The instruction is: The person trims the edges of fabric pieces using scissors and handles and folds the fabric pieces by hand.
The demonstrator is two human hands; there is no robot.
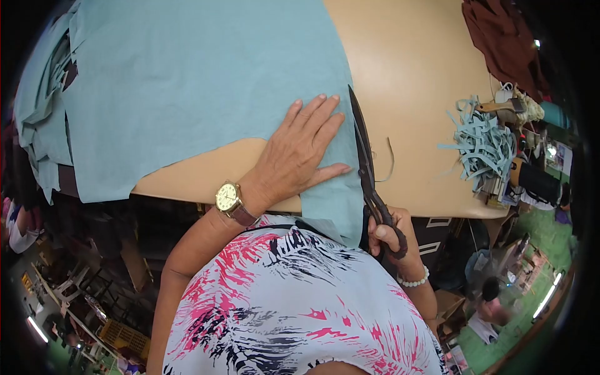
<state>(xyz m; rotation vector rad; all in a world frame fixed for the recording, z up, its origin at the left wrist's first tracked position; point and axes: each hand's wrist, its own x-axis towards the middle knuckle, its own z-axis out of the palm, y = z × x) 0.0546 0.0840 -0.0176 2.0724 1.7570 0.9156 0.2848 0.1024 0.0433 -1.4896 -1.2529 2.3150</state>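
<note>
A large piece of light blue fabric (212, 75) lies flat over the table, with a narrow strip of it hanging past the front edge toward my body. My left hand (300, 140) rests palm down on this fabric, fingers stretched out and slightly spread, close to its right edge. Wrapped round the handles of large dark scissors (367, 165) is my right hand (390, 237), at the table's front edge. The blades point away from me and lie along the fabric's right edge; they look nearly closed. Part of the handle loops is hidden by my fingers.
On the tan table (425, 125), a thin dark thread scrap (391, 159) lies right of the scissors. Farther right are a heap of blue fabric strips (481, 144), a wooden-handled brush (503, 106) and brown cloth (503, 47). More blue fabric (40, 119) is bunched at left.
</note>
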